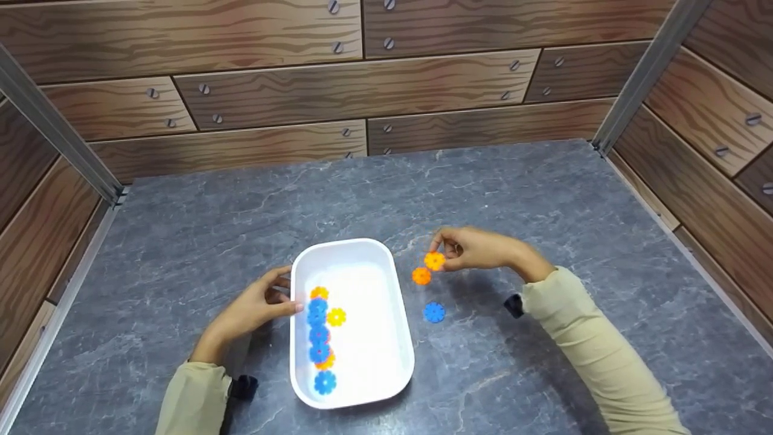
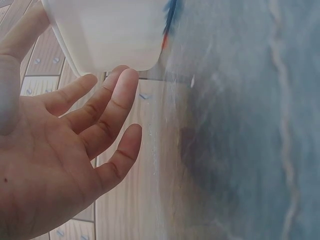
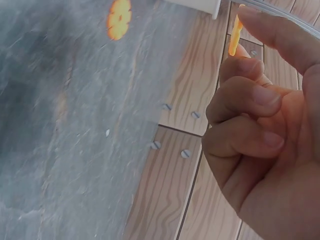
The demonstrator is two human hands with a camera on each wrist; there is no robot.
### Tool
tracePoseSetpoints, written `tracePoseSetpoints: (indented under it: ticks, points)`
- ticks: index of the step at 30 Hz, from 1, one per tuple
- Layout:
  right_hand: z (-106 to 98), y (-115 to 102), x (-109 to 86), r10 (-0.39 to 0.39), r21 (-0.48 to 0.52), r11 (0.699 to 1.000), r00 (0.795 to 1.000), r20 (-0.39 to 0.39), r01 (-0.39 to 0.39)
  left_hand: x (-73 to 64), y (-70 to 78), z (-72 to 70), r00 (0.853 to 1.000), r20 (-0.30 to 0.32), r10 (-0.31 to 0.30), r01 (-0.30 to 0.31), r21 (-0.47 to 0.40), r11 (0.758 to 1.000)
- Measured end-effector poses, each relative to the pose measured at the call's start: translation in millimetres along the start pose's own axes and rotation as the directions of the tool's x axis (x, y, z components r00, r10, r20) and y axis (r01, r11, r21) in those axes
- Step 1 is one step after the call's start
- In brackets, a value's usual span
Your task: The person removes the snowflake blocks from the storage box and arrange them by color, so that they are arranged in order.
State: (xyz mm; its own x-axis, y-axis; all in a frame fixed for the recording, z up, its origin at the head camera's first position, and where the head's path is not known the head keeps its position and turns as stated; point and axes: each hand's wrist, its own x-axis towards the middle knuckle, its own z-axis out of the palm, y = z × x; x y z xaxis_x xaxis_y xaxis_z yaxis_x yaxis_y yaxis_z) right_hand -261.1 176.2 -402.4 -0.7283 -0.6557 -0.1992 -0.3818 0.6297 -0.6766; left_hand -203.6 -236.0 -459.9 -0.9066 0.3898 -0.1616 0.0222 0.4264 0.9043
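A white rectangular tray stands on the tabletop. My left hand grips its left wall, thumb over the rim and fingers along the outside; the left wrist view shows those fingertips against the tray's outer side. Between thumb and index finger, my right hand pinches an orange flower-shaped disc, seen edge-on in the right wrist view. Close below it lies another orange flower disc, and nearer to me a blue flower disc. Inside the tray, blue and orange discs line the left side, with a yellow disc beside them.
The grey marbled tabletop is bounded by wood-patterned panels at the back and both sides. Metal posts stand at the back corners.
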Motion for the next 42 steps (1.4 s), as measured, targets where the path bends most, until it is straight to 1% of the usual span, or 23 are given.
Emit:
tracePoseSetpoints:
  ticks: [6, 17, 22, 26, 31, 42]
  points:
    - [-0.2, 11.6, -2.7, 0.040, -0.030, 0.999, 0.999, -0.006, -0.041, 0.0, 1.0, 0.1, 1.000, -0.003, -0.009, 0.009, 0.003, 1.000]
    - [8.9, 31.6, -1.8, 0.112, -0.052, 0.992, 0.994, 0.003, -0.111, -0.2, -0.4, -0.3, 1.000, 0.001, -0.004, 0.004, -0.005, 1.000]
    - [9.1, 39.4, 1.8, 0.119, -0.060, 0.991, 0.993, 0.014, -0.118, -0.2, -1.0, -0.4, 1.000, 0.003, -0.011, 0.011, 0.011, 1.000]
    - [10.9, 46.5, 4.7, 0.124, -0.040, 0.992, 0.992, 0.023, -0.123, 0.1, -0.8, -0.3, 1.000, 0.008, -0.020, 0.020, 0.010, 1.000]
    - [13.4, 53.5, 6.3, 0.136, -0.020, 0.991, 0.990, 0.026, -0.136, 0.1, -0.1, -0.8, 1.000, 0.009, -0.013, 0.013, 0.001, 1.000]
    - [15.7, 60.1, 7.9, 0.139, -0.019, 0.990, 0.990, 0.025, -0.139, -0.3, -1.6, 0.1, 1.000, 0.004, -0.017, 0.017, 0.002, 1.000]
